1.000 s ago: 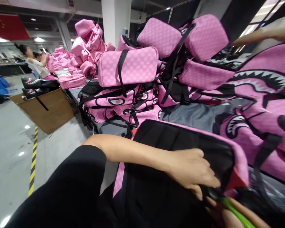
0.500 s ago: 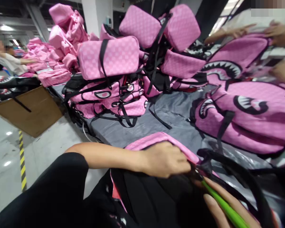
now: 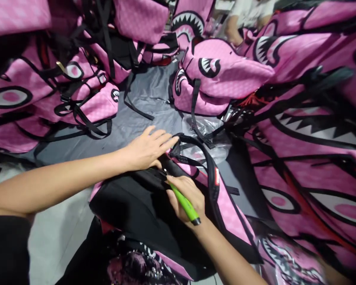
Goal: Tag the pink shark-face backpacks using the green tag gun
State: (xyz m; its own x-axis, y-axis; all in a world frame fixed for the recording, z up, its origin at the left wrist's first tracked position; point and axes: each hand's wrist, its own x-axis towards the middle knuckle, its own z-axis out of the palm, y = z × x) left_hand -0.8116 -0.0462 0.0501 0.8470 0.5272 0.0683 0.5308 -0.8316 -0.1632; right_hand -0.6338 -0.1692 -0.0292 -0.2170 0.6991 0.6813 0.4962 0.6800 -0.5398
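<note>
A black-backed pink backpack (image 3: 154,221) lies across my lap, tilted against the table edge. My left hand (image 3: 146,148) rests over its upper edge, fingers stretched out and slightly apart, thumb lower on the black side. The fingertips reach the base of the black carrying handle (image 3: 210,166). Closed around a tool with a bright green handle (image 3: 185,204) is my right hand (image 3: 191,194). The tool's tip points at the bag's top edge, close to my left thumb. Its working end is too small to make out.
Pink shark-face bags (image 3: 219,71) stand on the grey-covered table (image 3: 154,95). More are piled at the left (image 3: 14,95) and right (image 3: 314,166). Clear plastic wrap (image 3: 201,126) lies just beyond the handle. Another person's arm (image 3: 234,27) shows at the back.
My view has swung right and down. My left hand has gone from curled on the bag's edge to stretched fingers. The green-handled tool and my right hand now show more fully.
</note>
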